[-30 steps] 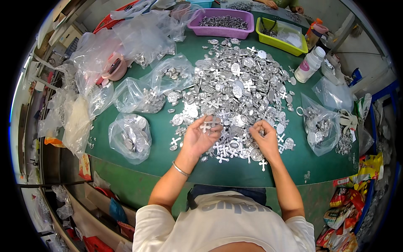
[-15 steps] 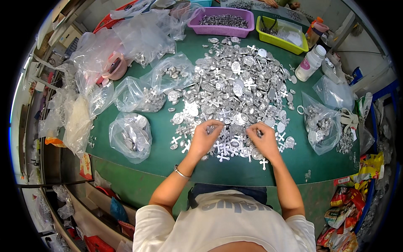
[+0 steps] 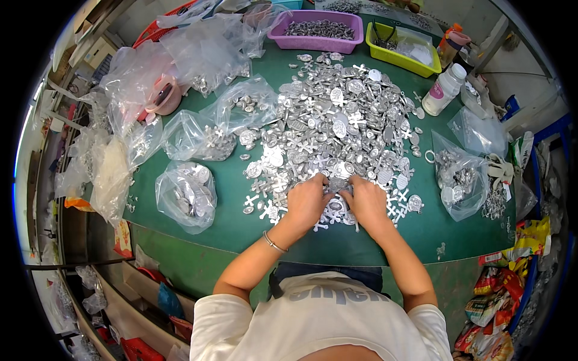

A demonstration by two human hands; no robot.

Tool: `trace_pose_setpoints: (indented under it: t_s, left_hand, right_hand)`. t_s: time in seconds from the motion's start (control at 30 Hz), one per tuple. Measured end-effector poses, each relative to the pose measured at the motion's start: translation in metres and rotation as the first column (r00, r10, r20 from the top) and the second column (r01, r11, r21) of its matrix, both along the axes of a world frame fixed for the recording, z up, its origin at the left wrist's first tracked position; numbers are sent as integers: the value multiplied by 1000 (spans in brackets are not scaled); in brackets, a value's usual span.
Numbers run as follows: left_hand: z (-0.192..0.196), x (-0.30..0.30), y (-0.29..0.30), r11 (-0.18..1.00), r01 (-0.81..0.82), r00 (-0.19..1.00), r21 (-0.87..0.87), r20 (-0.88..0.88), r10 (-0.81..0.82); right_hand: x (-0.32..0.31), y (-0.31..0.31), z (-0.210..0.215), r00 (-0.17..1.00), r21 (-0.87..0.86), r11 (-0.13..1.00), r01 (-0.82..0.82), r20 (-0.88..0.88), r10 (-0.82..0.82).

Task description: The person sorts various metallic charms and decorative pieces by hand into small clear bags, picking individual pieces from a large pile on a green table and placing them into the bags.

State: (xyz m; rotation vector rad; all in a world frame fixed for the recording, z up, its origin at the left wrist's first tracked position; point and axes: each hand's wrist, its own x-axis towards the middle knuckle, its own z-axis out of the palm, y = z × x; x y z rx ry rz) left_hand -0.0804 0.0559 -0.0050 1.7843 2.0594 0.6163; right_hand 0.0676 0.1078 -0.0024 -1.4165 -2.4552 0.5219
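A large heap of silver-coloured metal medals and small crosses (image 3: 337,129) spreads over the green table (image 3: 241,210). At its near edge, my left hand (image 3: 306,201) and my right hand (image 3: 367,203) are close together, backs up, fingers bent down and thumbs pointing inward. Between the fingertips lies a darker grey patch of medals (image 3: 337,186). Both hands look closed, but what their fingers grip is hidden beneath them. Loose crosses and an oval medal (image 3: 415,203) lie beside my right hand. Several more crosses (image 3: 268,209) lie left of my left hand.
Clear plastic bags of metal pieces stand left (image 3: 188,195) and right (image 3: 460,180) of the heap. Behind it are a purple basket (image 3: 316,45), a yellow-green tray (image 3: 400,58) and a white bottle (image 3: 444,90). A pink container (image 3: 165,96) sits among bags at left.
My hands have come together over the heap's near edge: the left moved right, the right moved left. Their fingers have turned from raised and curled to pointing down among the pieces.
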Motion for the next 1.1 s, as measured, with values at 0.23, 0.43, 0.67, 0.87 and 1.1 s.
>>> trace_pose_setpoints:
  t_s: [0.23,0.43,0.67,0.87,1.1]
  left_hand:
    - [0,5,-6,999,-27,1000,19,-1,27]
    - [1,7,-7,1000,-23,998,-6,-50,23]
    - [0,6,-9,998,-8,999,56,36,6]
    - [-10,-20,-5,993,-100,706,57,708,31]
    - [-4,-41,-10,961,-18,-350,-275,903,252]
  right_hand:
    - [-1,-1,2,992,59,990,-128,26,127]
    - [-4,-1,9,993,-13,997,-70,93,70]
    - [-5,-6,2,996,2,1000,-21,86,21]
    - [-4,-4,6,999,-24,1000,4,38,-3]
    - [15,12,-5,723,-252,956,-148,-687,-69]
